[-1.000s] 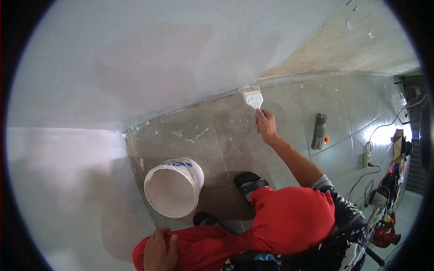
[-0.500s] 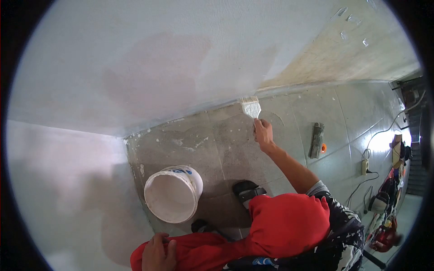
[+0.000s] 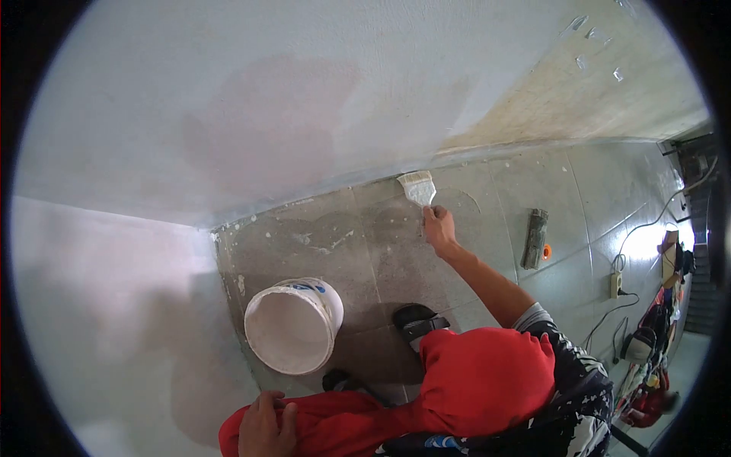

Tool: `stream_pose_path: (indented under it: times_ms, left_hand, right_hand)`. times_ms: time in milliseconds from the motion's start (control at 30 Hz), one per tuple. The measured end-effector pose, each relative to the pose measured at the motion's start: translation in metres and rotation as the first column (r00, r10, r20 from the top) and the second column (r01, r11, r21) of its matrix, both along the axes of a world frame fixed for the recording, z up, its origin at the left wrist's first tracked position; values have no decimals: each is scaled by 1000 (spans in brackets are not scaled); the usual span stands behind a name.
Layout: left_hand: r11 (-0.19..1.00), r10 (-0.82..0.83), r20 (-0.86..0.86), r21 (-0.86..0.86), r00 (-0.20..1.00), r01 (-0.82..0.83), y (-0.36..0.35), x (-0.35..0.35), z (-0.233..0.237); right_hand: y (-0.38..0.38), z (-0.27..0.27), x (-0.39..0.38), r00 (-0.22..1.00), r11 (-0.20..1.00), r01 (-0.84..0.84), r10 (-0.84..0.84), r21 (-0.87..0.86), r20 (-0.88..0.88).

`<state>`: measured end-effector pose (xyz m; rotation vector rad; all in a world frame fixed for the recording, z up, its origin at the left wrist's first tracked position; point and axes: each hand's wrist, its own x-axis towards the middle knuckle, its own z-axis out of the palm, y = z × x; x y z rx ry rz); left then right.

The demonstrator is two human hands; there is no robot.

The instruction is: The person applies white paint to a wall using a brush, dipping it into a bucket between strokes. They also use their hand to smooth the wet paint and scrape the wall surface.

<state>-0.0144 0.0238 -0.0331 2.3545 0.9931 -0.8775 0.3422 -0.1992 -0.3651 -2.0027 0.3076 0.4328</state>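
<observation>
My right hand is closed around the handle of a wide brush with white paint or plaster on it. The bristles point at the foot of the painted wall, where it meets the tiled floor. Resting on the red cloth over my knee is my left hand, its fingers loosely apart and holding nothing. A white bucket stands on the floor between that hand and the wall corner, its open mouth showing a pale inside.
A roller-like grey tool lies on the tiles beside an orange ring. Farther right are a power strip with cables and a row of piled items. My sandalled foot is beside the bucket.
The brush has shifted slightly left and down, with its bristles tilted more to the left. My right hand has moved a little with it. My left hand stays on the red cloth.
</observation>
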Motion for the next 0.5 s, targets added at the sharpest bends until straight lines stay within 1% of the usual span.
stream_pose_path:
  times_ms: [67, 167, 200, 300, 367, 400, 433, 467, 500]
  left_hand:
    - [999, -11, 19, -36, 1000, 11, 2, -2, -3]
    - [998, 7, 30, -56, 1000, -5, 3, -2, -3]
    - [998, 12, 34, -61, 999, -10, 3, -1, -2]
    - [996, 34, 52, -90, 998, -29, 3, -2, -2]
    - [990, 67, 73, -128, 995, -57, 4, -4, -3]
    - [987, 78, 80, -144, 994, -66, 5, -3, -3]
    - [982, 98, 87, -171, 991, -82, 6, -4, -3]
    - [982, 99, 86, -170, 991, -83, 6, -4, -3]
    - [990, 71, 76, -129, 995, -61, 6, -5, -3]
  right_hand:
    - [1, -2, 2, 999, 999, 18, -16, 51, -37]
    - [6, 6, 4, 999, 999, -8, 9, 32, -41]
    - [7, 1, 4, 999, 999, -6, 8, 35, -45]
    - [8, -8, 6, 1000, 998, -31, 31, 47, 1]
    - [8, -9, 5, 1000, 986, 8, -3, 169, -30]
    - [9, -2, 1, 1000, 986, 5, 0, 168, -28]
    - [8, 8, -5, 999, 978, 51, -46, 203, -26]
    - [9, 17, -9, 995, 967, 98, -94, 237, -28]
    - [9, 15, -10, 995, 967, 97, -93, 237, -29]
